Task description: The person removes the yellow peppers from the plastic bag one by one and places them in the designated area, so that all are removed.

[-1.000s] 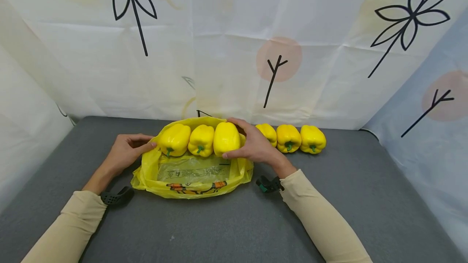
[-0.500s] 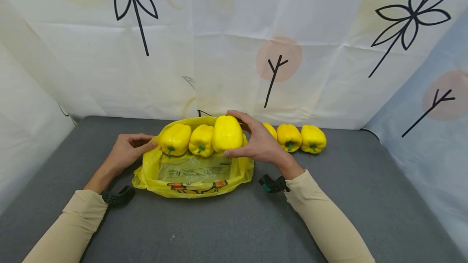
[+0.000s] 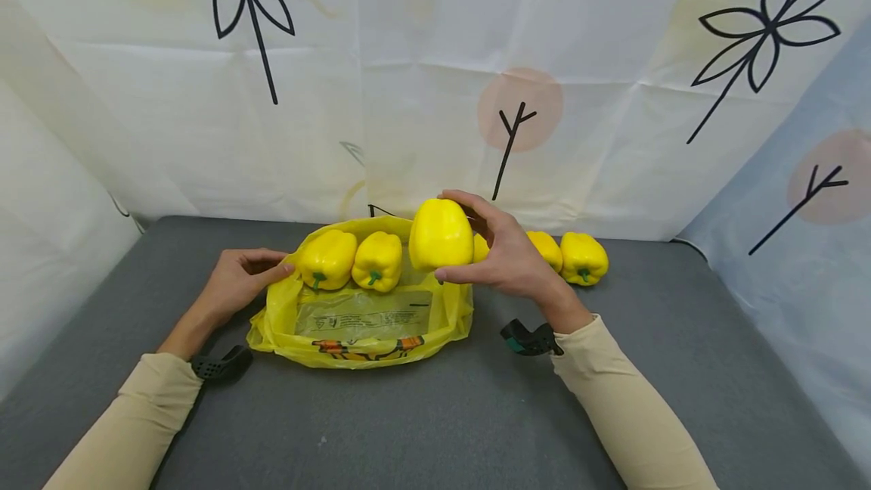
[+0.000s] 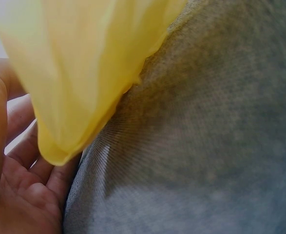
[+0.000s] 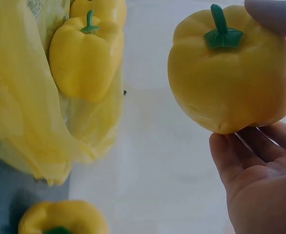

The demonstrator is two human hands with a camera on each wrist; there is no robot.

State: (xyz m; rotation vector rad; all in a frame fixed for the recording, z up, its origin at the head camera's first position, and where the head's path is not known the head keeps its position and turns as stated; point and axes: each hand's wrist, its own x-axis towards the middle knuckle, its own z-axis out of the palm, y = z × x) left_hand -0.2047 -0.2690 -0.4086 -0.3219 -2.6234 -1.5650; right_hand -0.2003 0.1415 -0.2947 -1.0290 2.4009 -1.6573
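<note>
My right hand (image 3: 513,252) grips a yellow bell pepper (image 3: 441,235) between thumb and fingers, raised over the right end of a yellow plastic bag (image 3: 370,358). In the right wrist view the held pepper (image 5: 233,73) shows its green stem, with fingertips beneath it. The bag lies wide open, and two more yellow peppers, a left one (image 3: 328,259) and a smaller one (image 3: 377,262), lie along its back side. At the bag's left edge my left hand (image 3: 234,286) pinches the rim. Yellow plastic (image 4: 79,97) hangs beside the fingers in the left wrist view.
Right of the bag stands a row of yellow peppers, the end one (image 3: 584,258) in full view and others partly behind my right hand. The grey table (image 3: 381,429) ends at a white patterned cloth (image 3: 422,134) close behind the bag and peppers.
My right hand has lifted the pepper up from beside the other two in the bag and shifted it slightly right. My left hand has stayed at the bag's edge.
</note>
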